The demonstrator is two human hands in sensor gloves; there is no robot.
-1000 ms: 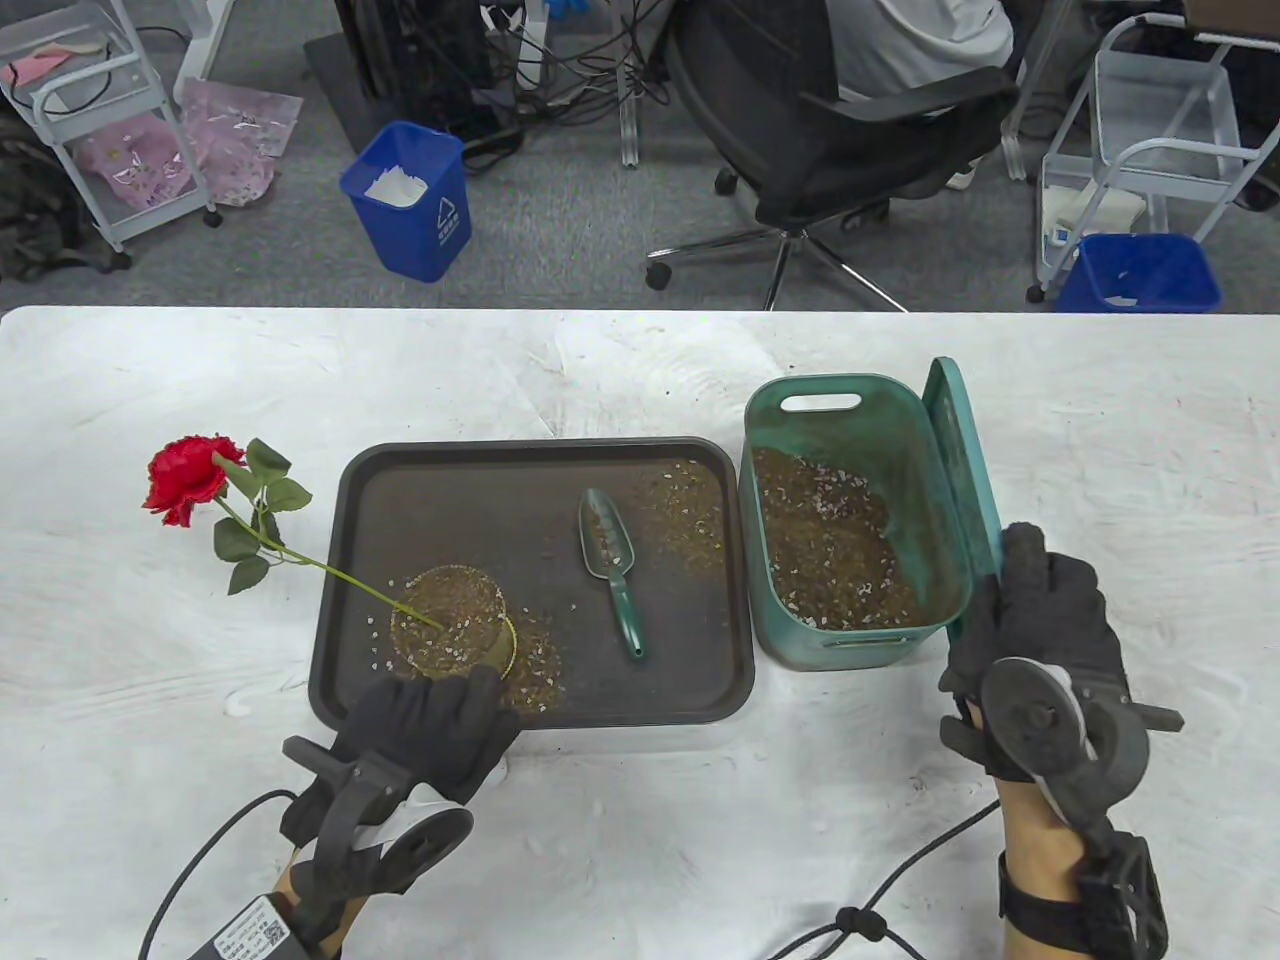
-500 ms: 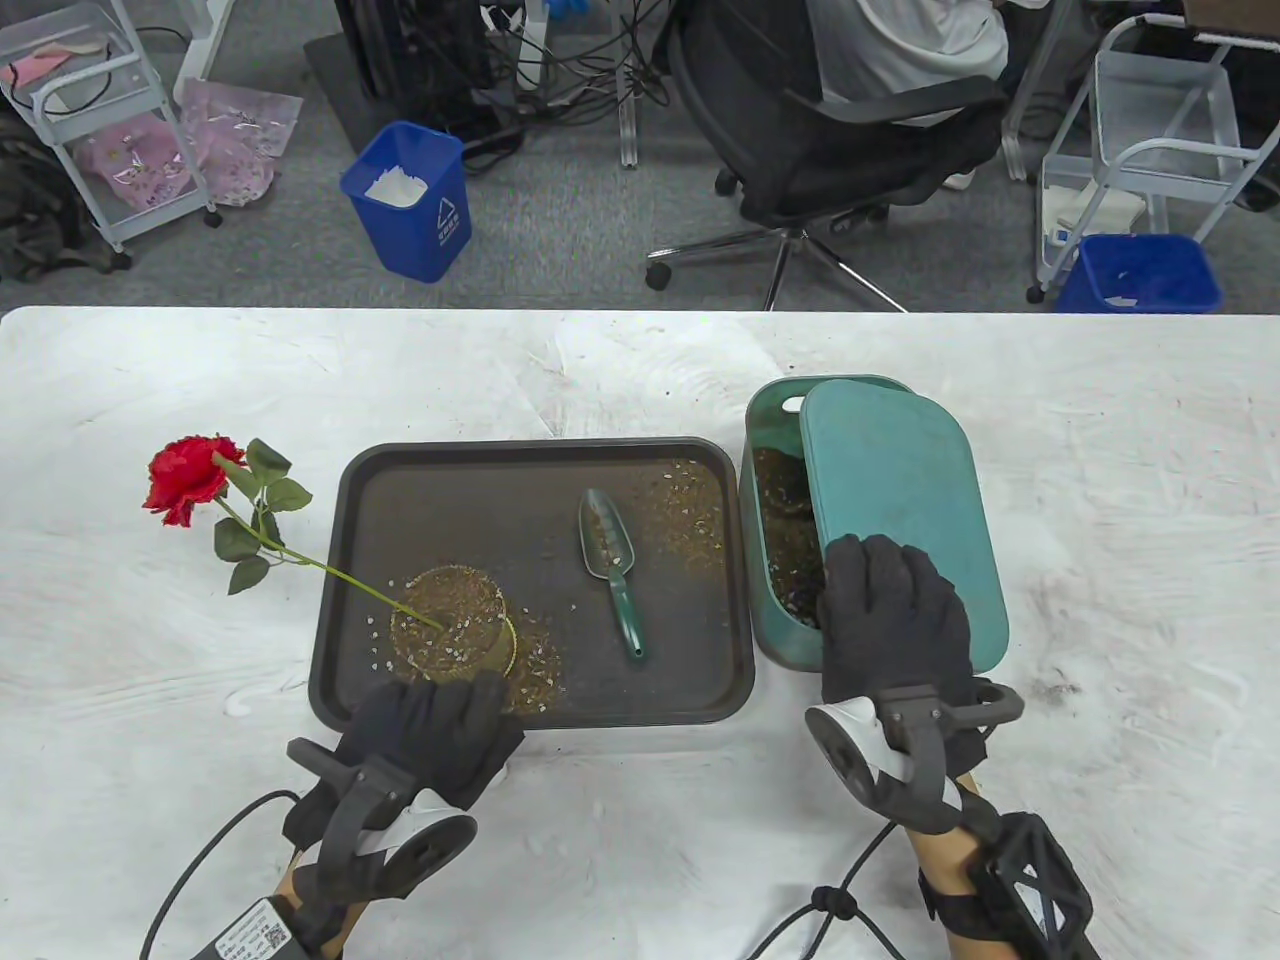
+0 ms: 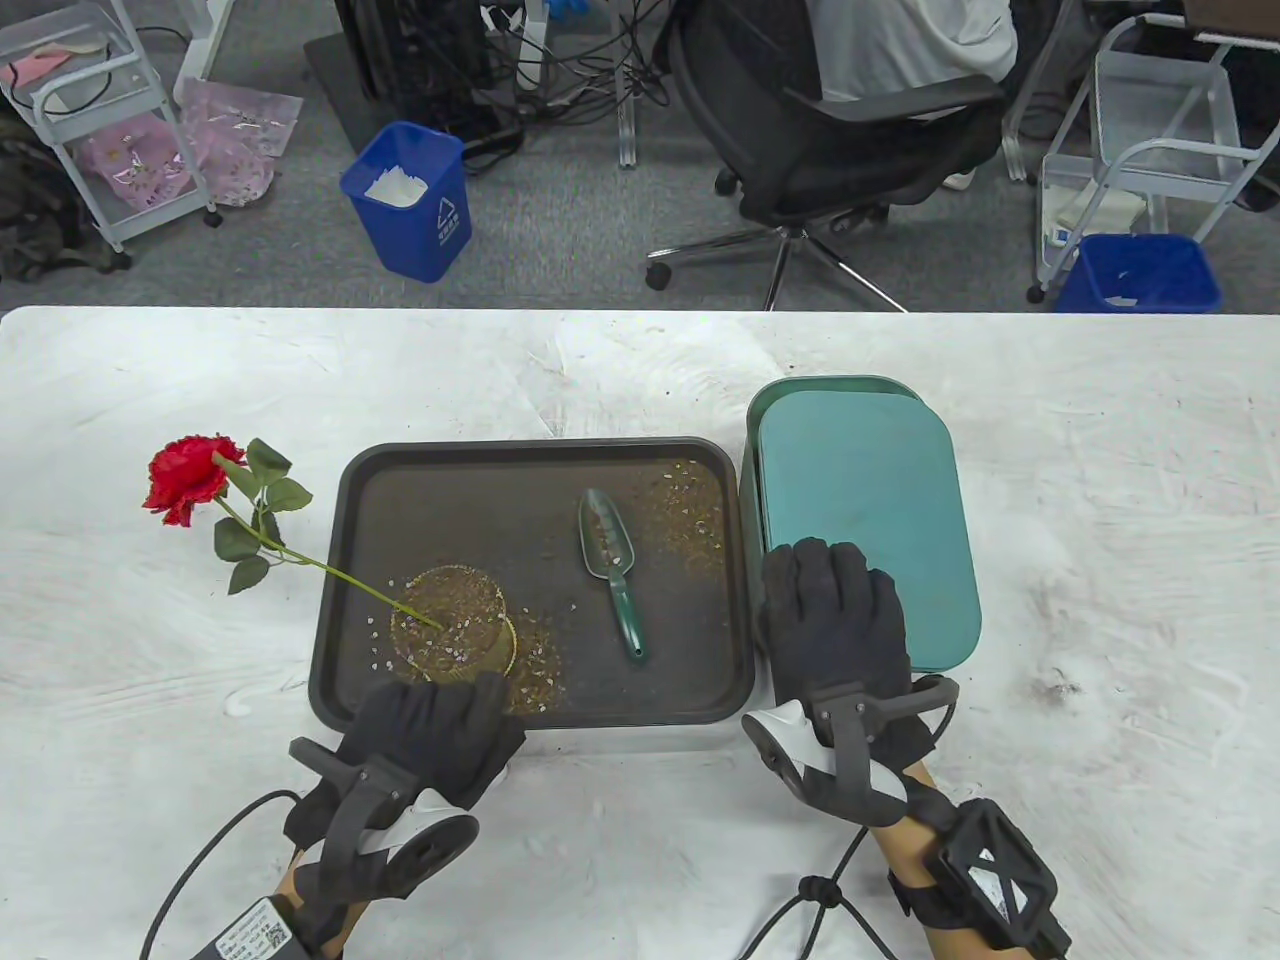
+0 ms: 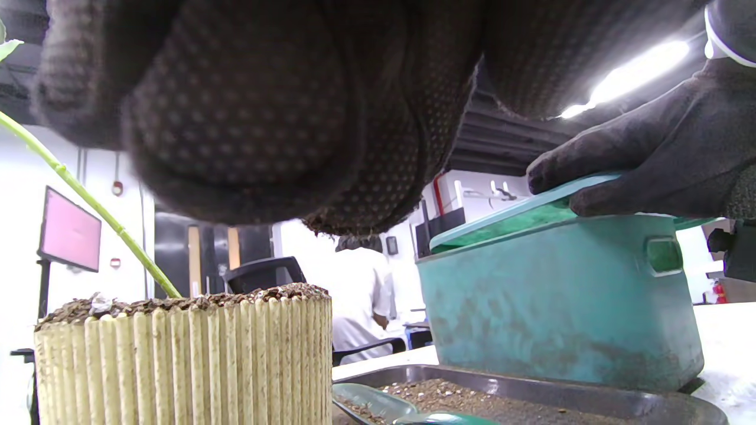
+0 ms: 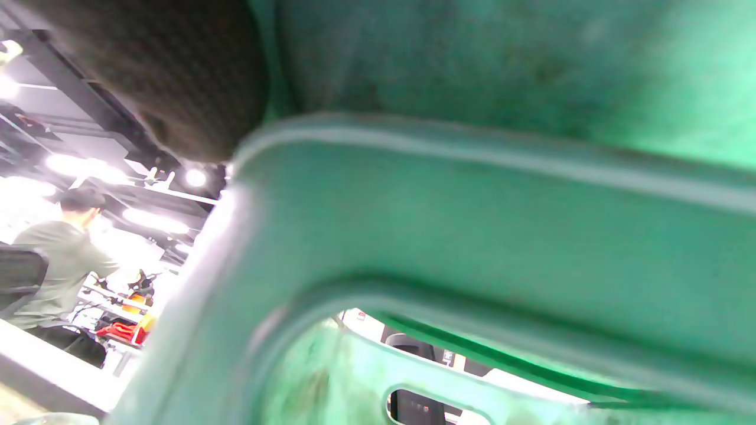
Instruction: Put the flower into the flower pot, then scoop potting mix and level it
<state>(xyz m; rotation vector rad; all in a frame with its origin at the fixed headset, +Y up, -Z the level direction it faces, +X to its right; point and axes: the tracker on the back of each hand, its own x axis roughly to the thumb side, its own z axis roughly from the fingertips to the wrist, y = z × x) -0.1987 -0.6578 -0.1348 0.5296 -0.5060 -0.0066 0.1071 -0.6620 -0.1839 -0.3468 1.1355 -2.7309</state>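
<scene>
The right hand [image 3: 835,625] lies on the near end of the teal lid [image 3: 865,510], fingers spread flat over its top and thumb side hidden, so whether it pinches the edge I cannot tell; the lid sits askew on the teal bin [image 4: 561,307], and the left wrist view shows its near edge lifted off the bin's rim; pressed unevenly, it could skid or tip. The tray [image 3: 420,475] is just left of the bin; on its near-left corner stands the flower pot [image 3: 450,625], filled to the brim with potting mix, the flower [image 3: 190,480] leaning out leftward, its stem set in the mix and its red head hanging well beyond the tray's left edge. The left hand [image 3: 435,725] is at the pot's near side, fingers curled towards it; whether they grip it is hidden. The lean is the main risk; a nudge to the pot could topple the flower or spill more mix onto the tray. The scoop [image 3: 610,560] lies free on the tray, between pot and bin.
</scene>
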